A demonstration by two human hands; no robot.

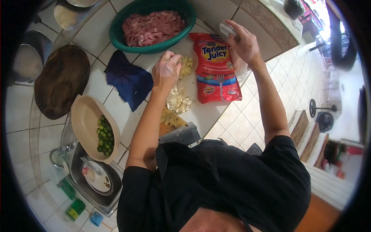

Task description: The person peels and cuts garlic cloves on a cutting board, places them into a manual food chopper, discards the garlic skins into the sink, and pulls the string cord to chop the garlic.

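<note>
My left hand (167, 72) is closed, its fingers curled in beside a heap of peeled garlic cloves (186, 65). Whatever it pinches is hidden. My right hand (245, 43) grips a small pale grey, box-like object (227, 31) above the upper right corner of a red Tender Juicy pack (214, 58). The pack lies flat near the counter's edge. Papery garlic skins (178, 101) are piled below the cloves. Closer to my body rests a cleaver (179, 134), its blade partly over a worn yellow-brown board (170, 120).
A green basin (113, 34) of sliced raw meat stands at the back. Leftward are a dark blue cloth (129, 81), a beige dish (83, 127) with small green fruits, a round wooden board (60, 83) and a sink (118, 189) holding dirty plates. The counter edge drops off rightward.
</note>
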